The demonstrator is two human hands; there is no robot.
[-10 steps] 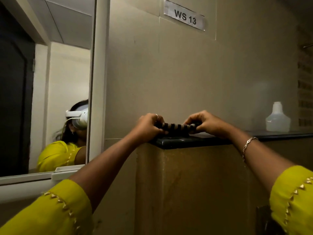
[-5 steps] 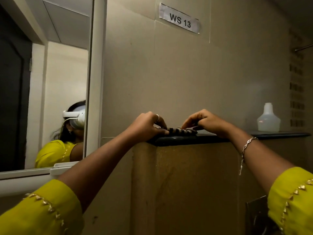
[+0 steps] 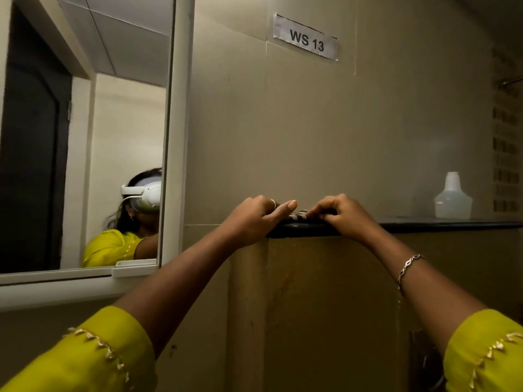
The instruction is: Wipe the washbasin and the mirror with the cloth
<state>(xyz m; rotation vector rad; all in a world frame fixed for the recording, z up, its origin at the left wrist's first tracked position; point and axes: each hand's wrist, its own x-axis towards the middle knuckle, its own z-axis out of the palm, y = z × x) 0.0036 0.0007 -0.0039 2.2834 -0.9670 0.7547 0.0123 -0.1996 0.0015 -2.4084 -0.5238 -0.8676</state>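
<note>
A striped dark-and-light cloth lies flat on the left end of a dark ledge, mostly hidden between my hands. My left hand holds its left end with curled fingers, thumb laid along the top. My right hand pinches its right end with bent fingers. The mirror, in a white frame, hangs on the wall to the left and reflects a person in a yellow top with a white headset. No washbasin is in view.
A translucent white bottle without a cap stands on the ledge at the right. A paper label "WS 13" is stuck on the beige tiled wall above. A brown panel drops below the ledge.
The cloth was a raised roll held between both hands; it now lies lower and flatter on the ledge. My hands have moved closer together, covering most of it.
</note>
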